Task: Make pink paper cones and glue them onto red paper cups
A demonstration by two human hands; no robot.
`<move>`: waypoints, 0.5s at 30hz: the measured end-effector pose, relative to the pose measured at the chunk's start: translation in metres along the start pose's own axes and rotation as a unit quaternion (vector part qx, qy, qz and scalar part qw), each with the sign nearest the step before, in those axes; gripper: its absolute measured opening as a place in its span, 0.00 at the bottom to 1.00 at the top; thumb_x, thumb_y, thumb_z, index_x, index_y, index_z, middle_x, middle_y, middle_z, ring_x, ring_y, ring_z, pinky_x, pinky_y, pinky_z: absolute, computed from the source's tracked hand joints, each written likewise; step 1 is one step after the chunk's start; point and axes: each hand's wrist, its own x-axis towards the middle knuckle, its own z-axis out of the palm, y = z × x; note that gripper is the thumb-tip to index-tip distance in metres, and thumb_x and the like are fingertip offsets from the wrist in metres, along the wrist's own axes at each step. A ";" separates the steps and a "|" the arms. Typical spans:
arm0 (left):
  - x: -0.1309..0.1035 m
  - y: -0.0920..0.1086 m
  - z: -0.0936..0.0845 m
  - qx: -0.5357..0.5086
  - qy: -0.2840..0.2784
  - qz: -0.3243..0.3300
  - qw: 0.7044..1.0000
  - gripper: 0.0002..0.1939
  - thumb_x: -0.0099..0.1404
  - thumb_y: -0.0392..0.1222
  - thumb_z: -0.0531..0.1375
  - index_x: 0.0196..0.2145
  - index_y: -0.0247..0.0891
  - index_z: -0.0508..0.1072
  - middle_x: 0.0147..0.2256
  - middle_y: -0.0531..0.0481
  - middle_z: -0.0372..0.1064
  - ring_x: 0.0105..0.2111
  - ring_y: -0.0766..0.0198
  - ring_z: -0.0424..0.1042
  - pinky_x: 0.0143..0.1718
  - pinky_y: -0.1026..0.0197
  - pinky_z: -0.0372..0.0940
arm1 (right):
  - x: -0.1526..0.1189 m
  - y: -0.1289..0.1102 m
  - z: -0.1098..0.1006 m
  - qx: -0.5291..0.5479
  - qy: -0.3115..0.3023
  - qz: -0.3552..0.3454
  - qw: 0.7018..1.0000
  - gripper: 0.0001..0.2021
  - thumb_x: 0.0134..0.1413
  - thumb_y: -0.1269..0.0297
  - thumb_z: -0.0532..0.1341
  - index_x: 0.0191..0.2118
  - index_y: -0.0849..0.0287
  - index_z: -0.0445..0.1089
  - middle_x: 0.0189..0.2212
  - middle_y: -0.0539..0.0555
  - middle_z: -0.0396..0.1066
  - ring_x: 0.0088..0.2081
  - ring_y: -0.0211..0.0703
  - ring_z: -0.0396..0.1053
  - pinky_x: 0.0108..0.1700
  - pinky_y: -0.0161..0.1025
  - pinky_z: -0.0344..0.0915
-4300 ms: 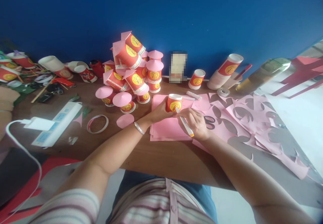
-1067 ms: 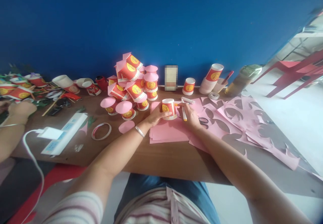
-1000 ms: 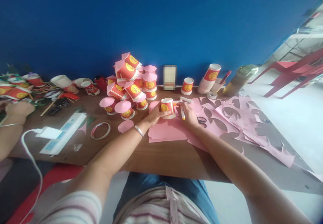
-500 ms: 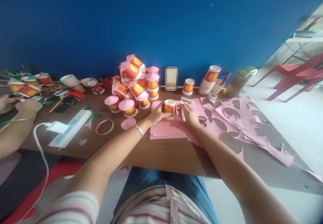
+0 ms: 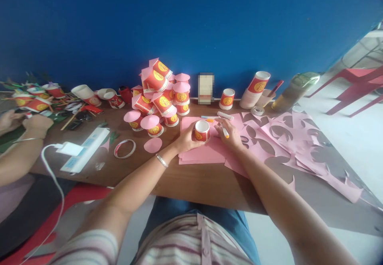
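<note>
On the stack of pink paper [image 5: 201,153] at the table [image 5: 191,181] centre, a red paper cup [image 5: 202,131] stands mouth down, its long axis upright and its white base facing the camera. The left hand [image 5: 186,139] wraps its grip round the cup wall; the right hand [image 5: 230,136] pinches a marker [image 5: 224,130], tip end toward the cup. Risk, as a judgement: a light cup may slide on loose sheets, smearing any line; squeezing could dent it.
</note>
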 end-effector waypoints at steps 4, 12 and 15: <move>-0.001 -0.003 0.002 0.007 0.005 -0.039 0.999 0.36 0.56 0.45 0.72 0.59 0.39 0.64 0.57 0.39 0.71 0.58 0.46 0.71 0.60 0.45 0.67 | 0.001 -0.006 -0.007 0.033 0.031 -0.025 0.999 0.15 0.68 0.51 0.55 0.46 0.53 0.75 0.44 0.58 0.78 0.47 0.53 0.75 0.51 0.51 0.72; -0.002 -0.017 -0.001 -0.136 0.005 -0.052 0.989 0.37 0.56 0.48 0.73 0.58 0.35 0.64 0.53 0.37 0.73 0.53 0.47 0.74 0.55 0.45 0.69 | 0.001 -0.002 -0.012 0.108 0.055 0.090 0.989 0.10 0.63 0.54 0.60 0.36 0.55 0.70 0.24 0.47 0.70 0.23 0.39 0.67 0.29 0.40 0.66; -0.002 -0.015 0.000 -0.098 0.021 -0.039 0.994 0.37 0.56 0.47 0.72 0.58 0.36 0.64 0.55 0.36 0.72 0.55 0.45 0.73 0.56 0.44 0.69 | 0.000 -0.003 -0.012 0.137 0.039 0.102 0.985 0.11 0.60 0.53 0.63 0.37 0.55 0.70 0.25 0.47 0.70 0.24 0.39 0.68 0.30 0.40 0.67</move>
